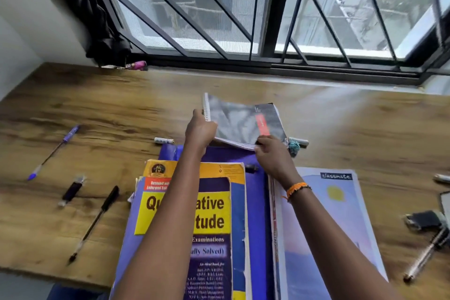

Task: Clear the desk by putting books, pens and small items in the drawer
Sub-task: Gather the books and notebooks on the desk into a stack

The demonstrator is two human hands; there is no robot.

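A grey spiral notebook with a red label is lifted off the wooden desk, tilted. My left hand grips its spiral edge and my right hand pinches its near corner. Below them lies a stack of books: a blue and yellow aptitude book on a larger blue book. A pale classmate notebook lies to the right. On the left of the desk lie a blue pen, a black pen and a small black stick. No drawer is in view.
Two small white cylinders lie beside the stack, with a teal tassel. At the right edge are a silver pen and a black clip. A barred window runs behind the desk. A dark cloth hangs at back left.
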